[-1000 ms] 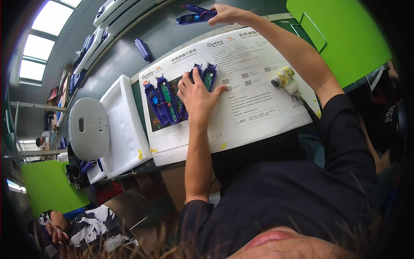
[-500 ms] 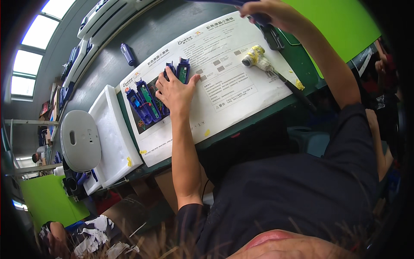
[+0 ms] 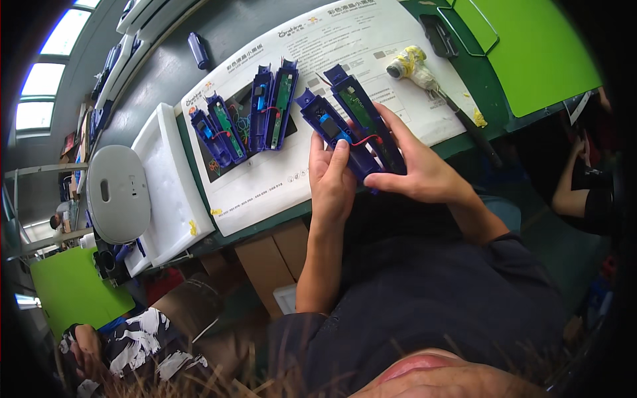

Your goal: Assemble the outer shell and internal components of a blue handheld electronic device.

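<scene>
Close to my body, an opened dark-blue plastic casing is held by both hands. Its left half (image 3: 317, 113) has a black-and-blue part inside, and my left hand (image 3: 330, 186) grips it, thumb pressed on the inside. The right half (image 3: 377, 134) carries a green circuit board (image 3: 356, 106); my right hand (image 3: 424, 166) wraps its outer side and lower end. A red wire (image 3: 365, 140) links the halves. To the left, two more opened blue casings, one nearer (image 3: 275, 106) and one farther left (image 3: 219, 129), lie on a printed white sheet (image 3: 298, 176).
A taped tool with a black handle (image 3: 458, 113) rests on the sheet's right side. Beyond lie a dark holder (image 3: 438, 36) and a green board (image 3: 531, 60). At left are a white foam tray (image 3: 176, 199), a grey oval panel (image 3: 119, 196) and a blue casing piece (image 3: 198, 50).
My right hand has come down from the far right, and my left hand has left the casings on the sheet. Both hands now hold an opened casing close to me.
</scene>
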The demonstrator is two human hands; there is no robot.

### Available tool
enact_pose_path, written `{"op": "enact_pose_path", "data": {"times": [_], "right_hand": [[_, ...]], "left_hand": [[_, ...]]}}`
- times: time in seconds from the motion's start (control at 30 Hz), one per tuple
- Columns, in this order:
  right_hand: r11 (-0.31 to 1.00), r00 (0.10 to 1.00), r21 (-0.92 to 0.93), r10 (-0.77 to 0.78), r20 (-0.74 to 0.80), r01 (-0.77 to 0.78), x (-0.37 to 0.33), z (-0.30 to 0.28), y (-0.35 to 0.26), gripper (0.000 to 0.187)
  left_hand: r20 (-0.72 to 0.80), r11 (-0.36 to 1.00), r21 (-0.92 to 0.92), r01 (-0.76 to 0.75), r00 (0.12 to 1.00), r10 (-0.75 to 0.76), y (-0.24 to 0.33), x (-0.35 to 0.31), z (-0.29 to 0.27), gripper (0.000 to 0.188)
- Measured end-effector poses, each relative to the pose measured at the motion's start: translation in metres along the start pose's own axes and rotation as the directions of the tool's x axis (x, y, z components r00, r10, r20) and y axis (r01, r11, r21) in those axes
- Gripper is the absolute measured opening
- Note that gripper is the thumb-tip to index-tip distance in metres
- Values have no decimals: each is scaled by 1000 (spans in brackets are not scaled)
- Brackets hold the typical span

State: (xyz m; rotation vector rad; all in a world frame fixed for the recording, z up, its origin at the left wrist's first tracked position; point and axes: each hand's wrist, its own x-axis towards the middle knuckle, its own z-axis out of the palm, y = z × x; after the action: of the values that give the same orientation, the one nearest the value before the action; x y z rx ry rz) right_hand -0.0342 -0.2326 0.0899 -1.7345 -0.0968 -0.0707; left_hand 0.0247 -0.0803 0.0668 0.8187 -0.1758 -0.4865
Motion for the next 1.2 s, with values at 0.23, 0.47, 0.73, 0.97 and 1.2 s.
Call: {"op": "enact_pose_path", "data": {"times": [0.23, 0.47, 0.73, 0.97, 1.2], "right_hand": [[883, 963, 393, 266, 35, -258, -7, -8, 2, 52], [982, 986, 187, 41, -161, -10, -6, 12, 1, 49], [904, 911, -362, -328, -251, 225, -3, 30, -5, 44], [995, 960, -46, -101, -263, 92, -3, 18, -2, 43], [993, 963, -111, -75, -259, 48, -5, 12, -17, 42]], "left_hand": [[-120, 949, 248, -196, 966, 231, -8, -5, 7, 45], [-248, 971, 207, -120, 953, 171, -15, 3, 16, 45], [-127, 811, 533, -241, 925, 359, -20, 6, 24, 60], [56, 976, -192, -103, 992, 116, -7, -12, 26, 65], [104, 985, 126, -116, 989, 103, 2, -13, 4, 55]]}}
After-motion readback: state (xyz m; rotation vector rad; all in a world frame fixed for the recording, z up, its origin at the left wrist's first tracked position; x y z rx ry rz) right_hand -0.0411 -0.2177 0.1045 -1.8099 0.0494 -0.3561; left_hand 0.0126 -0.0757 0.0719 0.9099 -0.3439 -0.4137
